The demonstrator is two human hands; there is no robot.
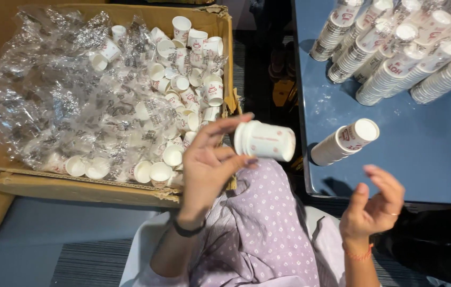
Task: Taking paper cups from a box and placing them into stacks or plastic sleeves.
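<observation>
Blue tabletop [427, 154] at right, cardboard box [199, 16] of loose paper cups [183, 85] at left.
Judging by the stacks [395, 58] lying along the tabletop's far edge and one short stack [342, 142] near its left edge, much sorting looks done; the box stays quite full. Left hand [209, 165] pinches a small cup stack [264, 141] between box and tabletop; right hand [374, 204] is empty, fingers [390, 183] loosely curled.

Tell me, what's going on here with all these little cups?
A person's left hand holds a small white paper cup sideways in its fingers, above a cardboard box of loose cups and plastic wrap. The right hand is empty and curled beside a blue table, where one short stack and several longer stacks lie.
</observation>
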